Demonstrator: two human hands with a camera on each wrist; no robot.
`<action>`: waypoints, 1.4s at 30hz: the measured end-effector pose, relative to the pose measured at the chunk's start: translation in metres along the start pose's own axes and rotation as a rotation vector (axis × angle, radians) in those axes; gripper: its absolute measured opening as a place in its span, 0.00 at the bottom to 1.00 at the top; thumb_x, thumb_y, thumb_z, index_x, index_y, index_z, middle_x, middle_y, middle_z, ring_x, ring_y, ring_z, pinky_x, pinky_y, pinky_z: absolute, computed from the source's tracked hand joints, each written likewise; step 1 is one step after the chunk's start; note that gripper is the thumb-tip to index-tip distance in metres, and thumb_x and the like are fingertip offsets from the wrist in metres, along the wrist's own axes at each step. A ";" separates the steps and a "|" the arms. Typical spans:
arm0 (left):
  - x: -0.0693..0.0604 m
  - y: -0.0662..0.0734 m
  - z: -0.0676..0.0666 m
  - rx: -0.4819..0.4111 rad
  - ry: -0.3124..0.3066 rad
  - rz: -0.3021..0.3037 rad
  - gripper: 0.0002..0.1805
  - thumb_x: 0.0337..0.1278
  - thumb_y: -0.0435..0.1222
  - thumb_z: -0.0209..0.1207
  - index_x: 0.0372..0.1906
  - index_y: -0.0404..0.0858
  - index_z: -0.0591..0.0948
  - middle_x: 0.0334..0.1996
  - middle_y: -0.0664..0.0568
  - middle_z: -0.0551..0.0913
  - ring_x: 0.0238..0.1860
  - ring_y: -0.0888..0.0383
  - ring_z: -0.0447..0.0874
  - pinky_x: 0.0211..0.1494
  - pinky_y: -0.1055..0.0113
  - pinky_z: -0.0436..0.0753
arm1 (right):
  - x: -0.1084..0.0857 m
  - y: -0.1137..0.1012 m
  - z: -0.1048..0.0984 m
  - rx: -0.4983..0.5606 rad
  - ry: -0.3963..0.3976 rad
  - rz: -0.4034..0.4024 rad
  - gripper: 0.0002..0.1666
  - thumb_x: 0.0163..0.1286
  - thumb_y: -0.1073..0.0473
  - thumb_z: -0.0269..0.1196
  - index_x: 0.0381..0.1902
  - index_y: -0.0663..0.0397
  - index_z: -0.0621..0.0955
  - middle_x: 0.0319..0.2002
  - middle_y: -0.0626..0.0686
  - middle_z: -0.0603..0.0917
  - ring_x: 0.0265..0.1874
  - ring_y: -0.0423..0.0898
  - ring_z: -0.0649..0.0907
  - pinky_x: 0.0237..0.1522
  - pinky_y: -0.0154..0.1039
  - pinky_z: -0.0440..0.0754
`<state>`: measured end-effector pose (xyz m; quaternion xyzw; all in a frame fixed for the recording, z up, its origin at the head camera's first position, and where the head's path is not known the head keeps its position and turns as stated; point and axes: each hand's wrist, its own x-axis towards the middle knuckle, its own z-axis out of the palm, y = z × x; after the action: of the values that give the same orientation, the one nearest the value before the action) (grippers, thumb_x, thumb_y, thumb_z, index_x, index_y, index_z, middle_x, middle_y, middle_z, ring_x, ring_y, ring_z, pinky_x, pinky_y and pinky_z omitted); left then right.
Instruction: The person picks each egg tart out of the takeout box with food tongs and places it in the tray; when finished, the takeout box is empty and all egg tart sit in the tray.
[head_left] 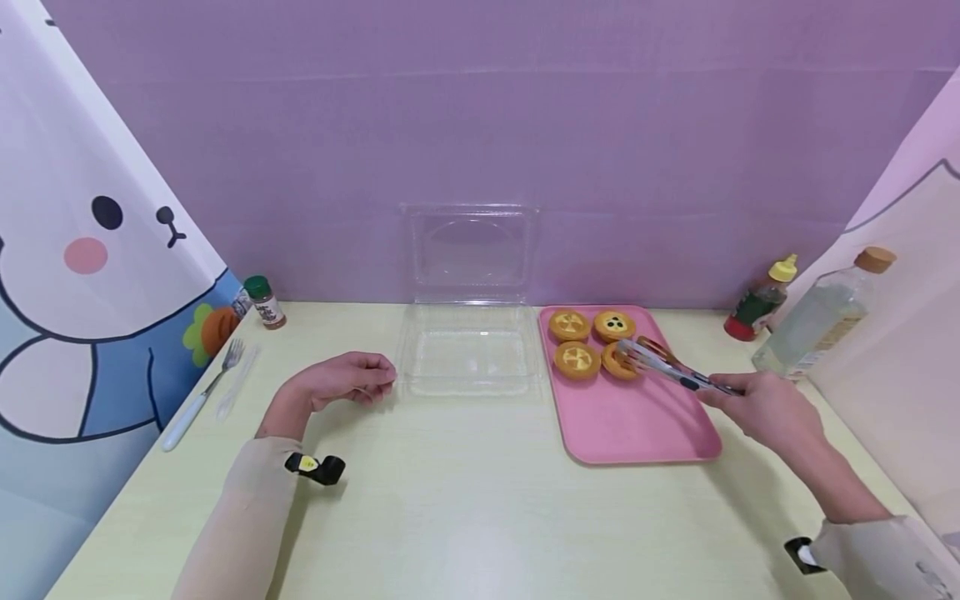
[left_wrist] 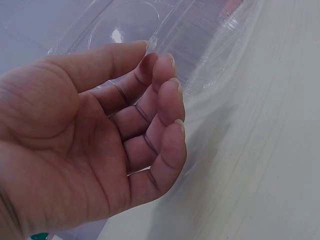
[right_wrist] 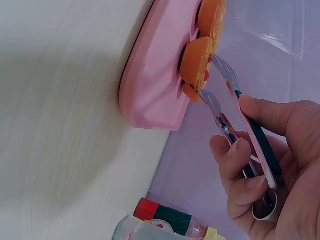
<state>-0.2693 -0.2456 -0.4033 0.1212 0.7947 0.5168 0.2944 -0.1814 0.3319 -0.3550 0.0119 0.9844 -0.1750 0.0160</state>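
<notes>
My right hand (head_left: 768,408) grips metal tongs (head_left: 678,367) over a pink tray (head_left: 637,425). Their prongs are spread at the front-right egg tart (head_left: 617,363); in the right wrist view they touch or nearly touch that tart (right_wrist: 196,61). Several tarts sit together at the tray's back, among them one with dark dots (head_left: 613,325). A clear plastic container (head_left: 472,358) stands with its lid (head_left: 474,250) raised behind. At its left edge hovers my left hand (head_left: 341,379), fingers loosely curled, thumb near the index fingertip. Nothing shows between them; contact with the rim cannot be told.
At the left lie a fork (head_left: 198,404) with a pale handle and a clear plastic utensil (head_left: 238,379), with a green-capped spice jar (head_left: 266,303) behind. At the right stand a sauce bottle (head_left: 757,304) with a yellow cap and a clear bottle (head_left: 817,317). A purple backdrop closes the back.
</notes>
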 end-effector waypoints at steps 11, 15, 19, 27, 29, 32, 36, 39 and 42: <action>0.000 0.000 0.000 0.002 -0.004 0.005 0.18 0.74 0.42 0.54 0.49 0.29 0.74 0.37 0.51 0.78 0.38 0.55 0.77 0.45 0.62 0.79 | 0.001 0.002 0.000 0.033 -0.049 0.019 0.40 0.68 0.34 0.61 0.63 0.61 0.78 0.16 0.45 0.75 0.18 0.44 0.74 0.18 0.38 0.64; 0.000 0.000 0.000 0.002 -0.003 0.001 0.18 0.74 0.43 0.54 0.50 0.28 0.74 0.37 0.52 0.79 0.38 0.55 0.77 0.45 0.62 0.78 | 0.001 0.003 0.000 0.039 -0.061 0.028 0.42 0.68 0.31 0.61 0.64 0.61 0.78 0.16 0.46 0.76 0.18 0.44 0.74 0.18 0.38 0.64; 0.000 0.001 0.001 0.004 0.000 -0.005 0.19 0.74 0.43 0.54 0.50 0.29 0.74 0.37 0.52 0.79 0.39 0.55 0.77 0.46 0.62 0.79 | 0.001 0.003 0.001 0.040 -0.063 0.030 0.42 0.67 0.32 0.61 0.63 0.61 0.78 0.17 0.46 0.76 0.18 0.44 0.74 0.18 0.38 0.64; 0.001 0.000 0.001 -0.003 0.010 -0.011 0.20 0.74 0.43 0.54 0.51 0.27 0.74 0.37 0.51 0.79 0.38 0.55 0.77 0.45 0.62 0.79 | 0.001 0.003 0.000 0.046 -0.068 0.036 0.41 0.68 0.33 0.61 0.64 0.59 0.78 0.19 0.48 0.79 0.19 0.43 0.77 0.18 0.39 0.66; 0.002 -0.001 0.001 -0.004 0.009 -0.011 0.20 0.74 0.43 0.54 0.51 0.27 0.74 0.38 0.51 0.79 0.38 0.55 0.77 0.45 0.62 0.79 | 0.000 0.003 0.000 0.050 -0.072 0.041 0.40 0.68 0.33 0.61 0.64 0.59 0.78 0.19 0.48 0.79 0.19 0.43 0.77 0.18 0.39 0.66; 0.002 -0.001 0.001 -0.005 0.007 -0.009 0.20 0.74 0.43 0.54 0.51 0.28 0.74 0.38 0.51 0.79 0.38 0.55 0.77 0.45 0.62 0.79 | 0.000 0.003 -0.001 0.055 -0.083 0.050 0.41 0.67 0.32 0.61 0.64 0.58 0.78 0.19 0.47 0.78 0.19 0.44 0.77 0.19 0.39 0.66; 0.002 -0.001 0.001 -0.002 0.006 -0.008 0.20 0.74 0.44 0.55 0.51 0.28 0.74 0.38 0.51 0.79 0.38 0.55 0.77 0.45 0.62 0.79 | -0.001 0.002 -0.003 0.060 -0.104 0.060 0.44 0.67 0.30 0.61 0.65 0.60 0.76 0.20 0.47 0.78 0.20 0.44 0.77 0.20 0.38 0.66; 0.001 -0.001 0.001 -0.001 0.009 -0.009 0.20 0.74 0.44 0.55 0.52 0.27 0.74 0.38 0.51 0.80 0.38 0.55 0.78 0.45 0.62 0.79 | -0.001 0.001 -0.006 0.065 -0.110 0.055 0.45 0.67 0.30 0.60 0.66 0.61 0.75 0.22 0.47 0.79 0.21 0.44 0.77 0.20 0.39 0.66; 0.001 -0.001 0.001 -0.001 0.011 -0.012 0.20 0.74 0.43 0.54 0.53 0.27 0.74 0.39 0.51 0.80 0.38 0.55 0.78 0.46 0.61 0.79 | -0.001 0.003 -0.010 0.067 -0.092 0.040 0.45 0.68 0.30 0.59 0.66 0.60 0.76 0.23 0.48 0.79 0.22 0.44 0.78 0.21 0.39 0.67</action>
<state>-0.2698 -0.2450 -0.4046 0.1132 0.7967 0.5161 0.2933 -0.1803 0.3380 -0.3460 0.0238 0.9758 -0.2077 0.0645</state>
